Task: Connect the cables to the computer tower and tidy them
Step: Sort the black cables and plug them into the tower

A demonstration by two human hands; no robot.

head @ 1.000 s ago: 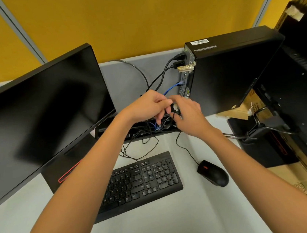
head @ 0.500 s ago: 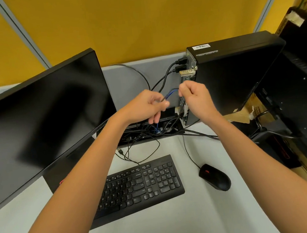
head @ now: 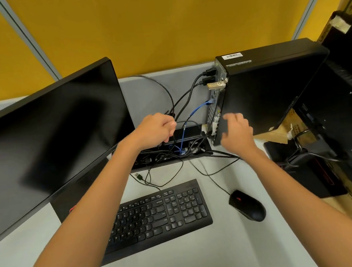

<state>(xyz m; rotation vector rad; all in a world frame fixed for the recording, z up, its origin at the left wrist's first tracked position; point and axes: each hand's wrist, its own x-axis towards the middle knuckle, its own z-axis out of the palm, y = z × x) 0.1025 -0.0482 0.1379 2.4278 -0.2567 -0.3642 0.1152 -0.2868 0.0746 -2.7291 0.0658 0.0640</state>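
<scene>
The black computer tower (head: 275, 87) stands at the back right, its rear ports facing left. Two black cables (head: 188, 92) and a blue cable (head: 199, 108) are plugged into the rear; a beige connector (head: 215, 85) sits below the black plugs. My left hand (head: 157, 129) is curled and grips black cables left of the tower. My right hand (head: 236, 133) is blurred, fingers loosely bent and holding nothing, at the tower's lower rear corner. Several cables run down into the desk's cable slot (head: 188, 132). A loose USB plug (head: 139, 176) lies on the desk.
A black monitor (head: 45, 135) fills the left. A keyboard (head: 158, 214) and a mouse (head: 248, 205) lie in front on the grey desk (head: 206, 257). Another monitor's back (head: 349, 126) and cardboard crowd the right side. A yellow partition stands behind.
My right hand has dropped from the tower's rear ports to its lower rear corner and let go of the cables. My left hand stays curled on the black cables.
</scene>
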